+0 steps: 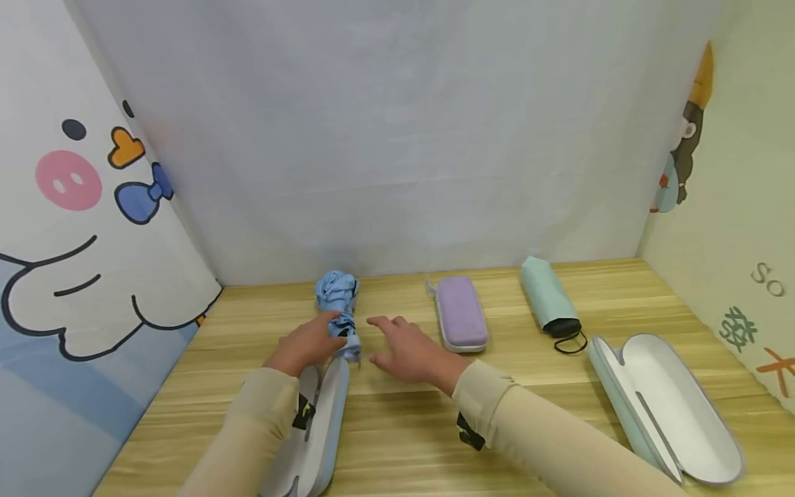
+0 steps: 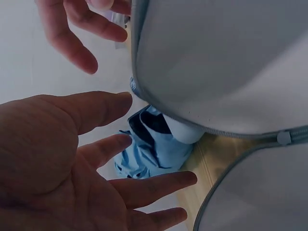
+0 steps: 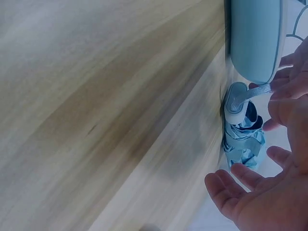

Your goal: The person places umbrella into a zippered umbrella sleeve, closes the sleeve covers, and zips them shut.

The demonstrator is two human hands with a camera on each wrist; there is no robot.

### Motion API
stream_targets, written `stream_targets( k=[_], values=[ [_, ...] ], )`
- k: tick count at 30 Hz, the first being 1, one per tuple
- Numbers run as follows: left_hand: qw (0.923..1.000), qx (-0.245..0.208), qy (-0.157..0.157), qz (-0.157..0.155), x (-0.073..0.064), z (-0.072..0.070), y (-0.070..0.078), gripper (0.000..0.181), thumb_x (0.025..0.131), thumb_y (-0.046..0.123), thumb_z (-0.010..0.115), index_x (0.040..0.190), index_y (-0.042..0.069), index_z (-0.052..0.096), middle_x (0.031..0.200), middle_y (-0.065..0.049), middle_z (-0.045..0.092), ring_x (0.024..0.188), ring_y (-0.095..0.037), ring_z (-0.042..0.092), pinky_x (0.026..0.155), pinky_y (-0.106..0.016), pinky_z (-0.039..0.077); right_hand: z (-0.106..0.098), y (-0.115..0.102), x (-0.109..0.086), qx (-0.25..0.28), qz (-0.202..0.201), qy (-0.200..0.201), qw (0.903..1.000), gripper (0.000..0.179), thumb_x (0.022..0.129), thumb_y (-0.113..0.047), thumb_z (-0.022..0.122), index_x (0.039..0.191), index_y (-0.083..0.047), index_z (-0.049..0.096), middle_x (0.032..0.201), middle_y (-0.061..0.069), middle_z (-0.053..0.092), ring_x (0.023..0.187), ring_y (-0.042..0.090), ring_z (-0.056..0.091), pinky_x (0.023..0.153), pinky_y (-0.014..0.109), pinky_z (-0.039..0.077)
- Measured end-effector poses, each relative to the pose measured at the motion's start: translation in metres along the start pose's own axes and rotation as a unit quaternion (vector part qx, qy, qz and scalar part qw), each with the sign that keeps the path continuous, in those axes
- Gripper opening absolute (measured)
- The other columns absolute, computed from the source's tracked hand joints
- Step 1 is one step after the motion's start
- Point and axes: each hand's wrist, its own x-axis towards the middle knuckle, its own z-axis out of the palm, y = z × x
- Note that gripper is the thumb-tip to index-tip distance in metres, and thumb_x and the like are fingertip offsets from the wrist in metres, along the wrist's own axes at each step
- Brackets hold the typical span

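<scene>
A loosely folded light-blue umbrella (image 1: 336,293) lies at the back left of the table, its handle end (image 3: 237,103) with a wrist strap toward me. Beside that end is my left hand (image 1: 310,343), fingers spread; in the left wrist view the hand (image 2: 96,168) holds nothing. My right hand (image 1: 410,352) is to the right of the umbrella, thumb and fingers apart, palm toward it and holding nothing. Below my left hand an opened light-blue zip case (image 1: 336,421) with a pale lining lies partly hidden by the left forearm.
A purple zipped case (image 1: 462,314) lies behind my right hand. Farther right is a mint folded umbrella (image 1: 549,293) with a black end and cord loop. An opened mint case (image 1: 683,407) with white lining lies at the front right. A pale wall (image 1: 397,138) bounds the table's back.
</scene>
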Motion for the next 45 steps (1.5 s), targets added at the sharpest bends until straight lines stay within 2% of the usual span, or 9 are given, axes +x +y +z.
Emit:
stream_targets(
  k=[6,15,18,23,29,35,39,42,45],
  values=[
    [0.9999,-0.001,-0.012,-0.004,0.002,0.004,0.003,0.066,0.105,0.031,0.058,0.161,0.009,0.032,0.156,-0.027,0.041,0.141,-0.053,0.038,0.107,-0.083,0.014,-0.002,0.004,-0.003,0.005,0.007,0.000,1.0000,0.065,0.104,-0.032,0.063,0.160,-0.017,0.034,0.151,0.024,0.045,0.135,0.047,0.045,0.105,0.057,0.045],
    [0.9999,0.008,0.005,0.014,0.010,0.015,0.005,0.054,0.104,0.029,0.057,0.155,0.013,0.047,0.155,-0.024,0.044,0.141,-0.053,0.039,0.107,-0.083,0.011,-0.004,0.014,-0.009,0.018,0.012,0.019,0.9996,0.064,0.103,-0.028,0.065,0.158,-0.012,0.037,0.145,0.028,0.048,0.129,0.046,0.051,0.102,0.056,0.046],
    [0.9996,0.015,0.017,0.016,0.012,0.019,0.007,0.051,0.104,0.029,0.058,0.152,0.013,0.051,0.153,-0.024,0.048,0.138,-0.052,0.042,0.106,-0.082,0.018,-0.005,0.019,-0.012,0.023,0.015,0.027,0.9992,0.064,0.103,-0.026,0.066,0.157,-0.009,0.037,0.142,0.029,0.049,0.124,0.044,0.055,0.102,0.055,0.047],
    [0.9991,0.031,0.022,0.016,0.012,0.022,0.015,0.047,0.104,0.035,0.060,0.146,0.013,0.057,0.146,-0.021,0.056,0.129,-0.051,0.051,0.100,-0.073,0.036,-0.010,0.028,-0.019,0.031,0.024,0.033,0.9987,0.064,0.102,-0.025,0.066,0.156,-0.006,0.038,0.142,0.028,0.049,0.125,0.041,0.055,0.104,0.053,0.046],
    [0.9991,0.017,0.035,-0.018,0.011,0.027,0.021,0.032,0.102,0.040,0.062,0.123,0.015,0.064,0.134,-0.019,0.064,0.121,-0.053,0.054,0.100,-0.073,0.032,-0.012,0.035,-0.027,0.048,0.015,0.033,0.9982,0.059,0.102,-0.022,0.065,0.153,-0.002,0.041,0.141,0.029,0.052,0.128,0.039,0.053,0.105,0.052,0.046],
    [0.9963,0.015,0.078,-0.032,0.011,0.026,0.023,0.033,0.098,0.041,0.069,0.113,0.013,0.062,0.110,-0.016,0.070,0.098,-0.037,0.065,0.088,-0.059,0.045,-0.011,0.032,-0.036,0.108,0.022,0.007,0.9938,0.050,0.103,-0.020,0.063,0.144,0.003,0.048,0.129,0.024,0.062,0.117,0.035,0.062,0.095,0.049,0.052],
    [0.9952,-0.012,0.095,-0.017,0.011,0.024,0.024,0.033,0.098,0.036,0.071,0.110,0.007,0.062,0.101,-0.012,0.068,0.087,-0.028,0.062,0.079,-0.047,0.050,-0.004,0.026,-0.046,0.189,0.045,-0.045,0.9799,0.038,0.104,-0.024,0.063,0.131,0.000,0.055,0.101,0.014,0.070,0.087,0.025,0.069,0.073,0.039,0.056],
    [0.9950,-0.024,0.097,-0.007,0.011,0.022,0.025,0.033,0.098,0.035,0.071,0.110,0.005,0.062,0.101,-0.011,0.068,0.086,-0.026,0.061,0.078,-0.043,0.050,0.006,0.012,-0.055,0.259,0.067,-0.097,0.9586,0.032,0.103,-0.030,0.064,0.119,-0.004,0.057,0.088,0.012,0.070,0.070,0.023,0.068,0.060,0.036,0.056],
    [0.9950,-0.035,0.093,-0.001,0.011,0.021,0.025,0.033,0.099,0.034,0.070,0.110,0.004,0.063,0.102,-0.011,0.068,0.086,-0.025,0.062,0.078,-0.043,0.051,0.018,-0.010,-0.062,0.307,0.089,-0.147,0.9363,0.033,0.101,-0.039,0.066,0.110,-0.008,0.056,0.083,0.013,0.071,0.061,0.023,0.068,0.053,0.038,0.057]
  ],
)
